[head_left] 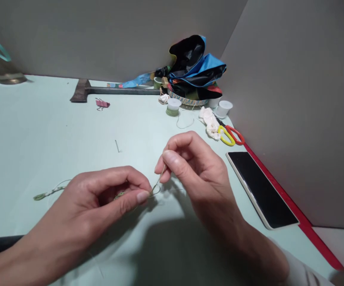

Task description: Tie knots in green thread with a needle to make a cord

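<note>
A green braided cord (pixel 50 193) passes under and through my left hand (pixel 109 198), whose thumb and index finger pinch it near its working end. Its looped tip sticks out at the left. From that pinch a thin green thread (pixel 160 174) rises to my right hand (pixel 194 171), held between thumb and index finger. A small loop of thread stands just right of my left fingertips. Both hands are above the table, a short gap apart.
Behind the hands lie a hammer-like tool (pixel 121 91), a pink binder clip (pixel 102 103), a green thread spool (pixel 173 107) and a blue-black pouch (pixel 197 71). Scissors (pixel 231 135), crumpled tissue (pixel 210 122) and a phone (pixel 262 188) lie at right. A pin (pixel 117 146) lies mid-table.
</note>
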Available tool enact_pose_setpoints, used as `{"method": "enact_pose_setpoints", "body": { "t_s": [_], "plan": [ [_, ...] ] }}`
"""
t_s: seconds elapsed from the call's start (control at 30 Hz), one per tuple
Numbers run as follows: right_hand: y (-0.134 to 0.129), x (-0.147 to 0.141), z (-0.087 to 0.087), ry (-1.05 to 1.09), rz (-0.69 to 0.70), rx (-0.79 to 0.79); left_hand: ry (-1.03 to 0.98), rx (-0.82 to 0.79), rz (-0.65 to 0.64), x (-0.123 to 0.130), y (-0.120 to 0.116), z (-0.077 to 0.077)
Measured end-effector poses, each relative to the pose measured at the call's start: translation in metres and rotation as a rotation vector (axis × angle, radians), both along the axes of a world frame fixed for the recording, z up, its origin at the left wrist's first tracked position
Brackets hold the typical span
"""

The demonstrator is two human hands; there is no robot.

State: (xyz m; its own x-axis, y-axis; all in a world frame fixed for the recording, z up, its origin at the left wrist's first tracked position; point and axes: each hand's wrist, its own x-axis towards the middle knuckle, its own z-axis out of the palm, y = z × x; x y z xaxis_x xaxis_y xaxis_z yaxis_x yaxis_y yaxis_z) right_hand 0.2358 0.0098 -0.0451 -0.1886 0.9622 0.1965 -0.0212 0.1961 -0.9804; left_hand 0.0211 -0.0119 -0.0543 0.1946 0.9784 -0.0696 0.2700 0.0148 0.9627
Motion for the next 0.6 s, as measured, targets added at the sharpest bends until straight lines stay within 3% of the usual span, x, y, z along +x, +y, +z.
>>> {"method": "enact_pose_setpoints", "body": {
  "t_s": [0.13,0.23,0.4,0.53,0.6],
  "plan": [
    [0.001,0.001,-0.001,-0.002,-0.023,-0.040,-0.172,-0.272,0.062,0.010,-0.003,0.015],
    [0.001,0.001,-0.002,0.005,-0.001,-0.077,-0.247,-0.329,0.089,0.013,-0.005,0.019],
    [0.003,-0.002,0.002,-0.018,0.009,-0.158,-0.269,-0.300,0.056,0.008,-0.004,0.013],
    [0.004,-0.003,0.001,0.034,0.036,-0.204,-0.323,-0.202,-0.104,-0.002,-0.002,0.001],
    [0.005,-0.003,-0.002,0.060,0.055,-0.236,-0.253,-0.112,-0.098,-0.005,-0.002,-0.003]
  ]
}}
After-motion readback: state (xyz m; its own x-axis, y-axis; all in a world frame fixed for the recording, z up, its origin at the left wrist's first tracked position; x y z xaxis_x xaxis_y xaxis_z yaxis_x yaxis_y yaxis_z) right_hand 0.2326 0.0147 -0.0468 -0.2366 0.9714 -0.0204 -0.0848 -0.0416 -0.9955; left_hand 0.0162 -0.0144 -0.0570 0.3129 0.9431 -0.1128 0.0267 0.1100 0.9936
